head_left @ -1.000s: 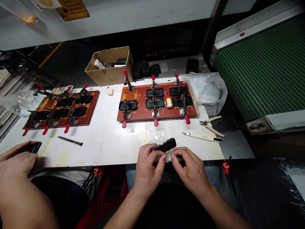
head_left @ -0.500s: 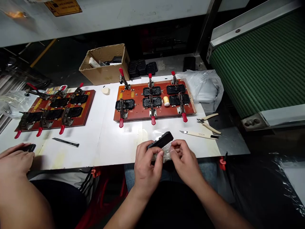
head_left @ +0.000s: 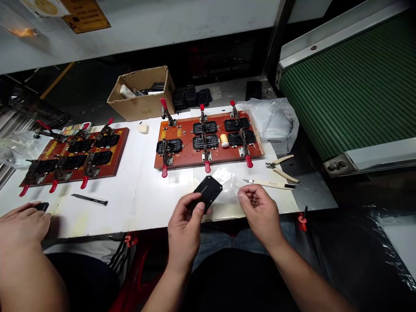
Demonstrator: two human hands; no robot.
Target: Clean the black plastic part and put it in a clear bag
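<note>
My left hand (head_left: 184,227) grips a flat black plastic cover (head_left: 208,193) by its near-left end, thumb on top; small holes show near its corners. To the right, my right hand (head_left: 261,212) has thumb and fingers pinched at the edge of a clear plastic film (head_left: 227,185), which lies between the cover and that hand. Beyond both hands stands a red-brown fixture board (head_left: 188,162) with red-handled toggle clamps and several black parts on it. A yellow-and-white spool-like piece (head_left: 224,140) rests among those parts.
At right lie a craft knife (head_left: 269,184) and cutting pliers (head_left: 281,167), beside a plastic bag (head_left: 279,121) and a green conveyor (head_left: 357,82). Behind is a cardboard box (head_left: 143,102). At left, a co-worker's hand (head_left: 26,223) is near a second fixture (head_left: 121,149) and a black cutter (head_left: 89,199).
My left hand has moved left and turned the black cover so its flat face shows. My right hand has drawn slightly right, away from it. The view has shifted a little.
</note>
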